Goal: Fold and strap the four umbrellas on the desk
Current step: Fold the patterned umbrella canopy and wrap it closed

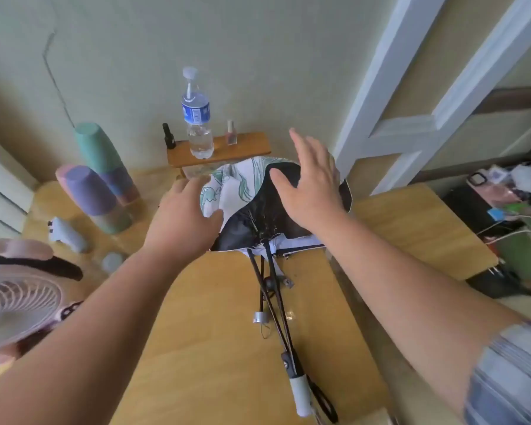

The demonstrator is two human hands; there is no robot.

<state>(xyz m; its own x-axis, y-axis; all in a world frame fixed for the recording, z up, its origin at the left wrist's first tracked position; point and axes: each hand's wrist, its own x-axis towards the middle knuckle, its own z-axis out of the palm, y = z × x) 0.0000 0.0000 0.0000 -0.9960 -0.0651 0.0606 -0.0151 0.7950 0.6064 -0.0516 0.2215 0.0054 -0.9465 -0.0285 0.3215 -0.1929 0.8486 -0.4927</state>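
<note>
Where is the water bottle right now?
Head view, centre back: the bottle stands on the small wooden shelf by the wall, just behind the umbrella.

This looks like a lived-in room in a home, likely a bedroom corner. A wooden desk [215,332] against a plain painted wall carries personal clutter: a small shelf [252,145] with a water bottle [196,118] and nail polish [231,133], stacked plastic cups [101,154], a pink desk fan [16,305], and charging cables [509,231] nearby.

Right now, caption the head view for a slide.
Left hand and right hand spread over a half-collapsed umbrella on the desk.
</note>
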